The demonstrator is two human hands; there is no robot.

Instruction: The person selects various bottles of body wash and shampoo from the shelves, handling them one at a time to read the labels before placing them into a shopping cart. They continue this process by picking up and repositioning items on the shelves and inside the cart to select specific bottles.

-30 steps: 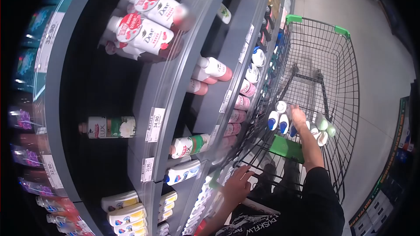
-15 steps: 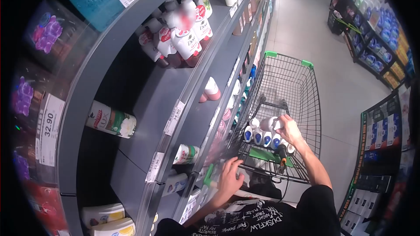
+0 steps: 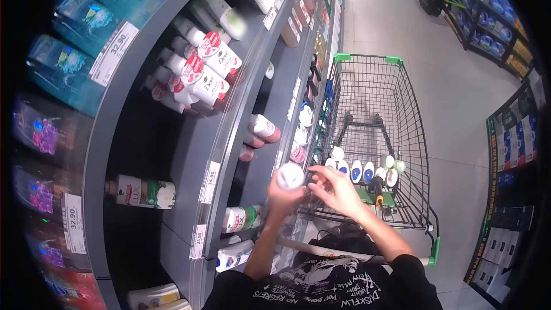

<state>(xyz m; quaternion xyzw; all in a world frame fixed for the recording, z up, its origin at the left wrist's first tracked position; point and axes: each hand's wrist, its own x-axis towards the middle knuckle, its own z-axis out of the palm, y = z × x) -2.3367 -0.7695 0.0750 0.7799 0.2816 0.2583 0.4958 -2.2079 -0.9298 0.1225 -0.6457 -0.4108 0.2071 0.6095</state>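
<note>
My left hand (image 3: pixel 281 195) is wrapped round a white bottle (image 3: pixel 290 177), whose pale round end faces up. Just right of it, my right hand (image 3: pixel 333 186) has its fingers apart and slightly curled, with nothing between them. Both hands are over the near left corner of a wire shopping cart (image 3: pixel 381 95) with green corners. Several white bottles with blue marks (image 3: pixel 356 171) lie in the near end of the cart, beside pale green round tops (image 3: pixel 394 164).
Shelves at the left hold Dove bottles (image 3: pixel 205 83), a Lux bottle (image 3: pixel 146 191) and teal packs (image 3: pixel 86 17). The cart handle (image 3: pixel 338 253) crosses in front of my body. Display racks (image 3: pixel 488 34) stand at the right across the aisle floor (image 3: pixel 381 11).
My left hand has risen and now holds a white bottle. My right hand has left the bottles in the cart and moved left beside it. The view has shifted.
</note>
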